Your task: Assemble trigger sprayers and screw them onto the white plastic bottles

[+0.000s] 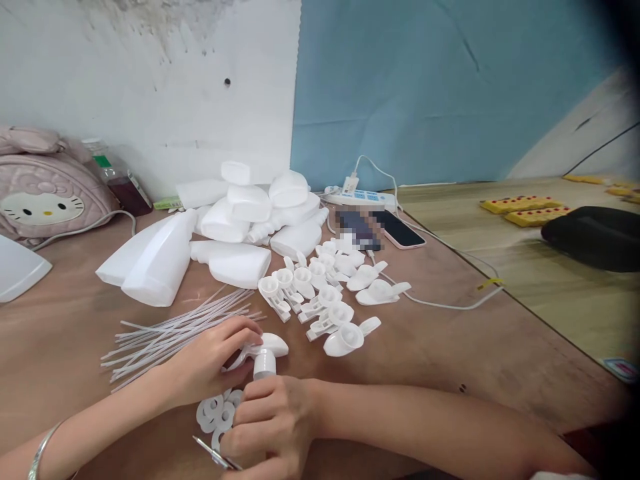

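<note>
My left hand [233, 350] is closed around a white trigger spray head [273, 343], its collar pointing down toward my other hand. Just below that collar, my right hand [280, 427] is curled shut, with a slim pointed metal tool [214, 453] sticking out past its fingers. Whether the right fingertips also grip the collar is hidden. Flat white washers [215, 410] lie in a small heap beside the right hand. Thin white dip tubes [165, 333] are spread behind my left forearm. More white spray heads [327, 297] lie in a group beyond my hands.
White plastic bottles [245, 207] are piled at the back, with more at the left. Two phones [399, 230] and a power strip [360, 198] with white cables lie back right. A pink bag [50, 180] and a dark drink bottle [127, 187] stand at the left.
</note>
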The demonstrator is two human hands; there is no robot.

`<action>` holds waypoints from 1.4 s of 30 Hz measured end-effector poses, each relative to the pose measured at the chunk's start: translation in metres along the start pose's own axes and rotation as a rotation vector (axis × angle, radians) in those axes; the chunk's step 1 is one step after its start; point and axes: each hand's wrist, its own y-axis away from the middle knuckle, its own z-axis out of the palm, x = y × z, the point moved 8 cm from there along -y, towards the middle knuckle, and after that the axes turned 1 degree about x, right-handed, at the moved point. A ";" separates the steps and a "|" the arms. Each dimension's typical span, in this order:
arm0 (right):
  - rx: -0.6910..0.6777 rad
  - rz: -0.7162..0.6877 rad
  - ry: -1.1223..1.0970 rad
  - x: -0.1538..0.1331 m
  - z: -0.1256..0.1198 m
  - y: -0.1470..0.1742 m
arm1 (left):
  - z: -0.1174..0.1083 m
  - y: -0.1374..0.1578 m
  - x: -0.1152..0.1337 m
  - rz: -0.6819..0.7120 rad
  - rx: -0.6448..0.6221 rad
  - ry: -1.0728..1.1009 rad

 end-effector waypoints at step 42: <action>-0.332 0.065 -0.110 -0.003 0.032 -0.004 | 0.064 -0.207 0.113 0.211 -0.305 -0.320</action>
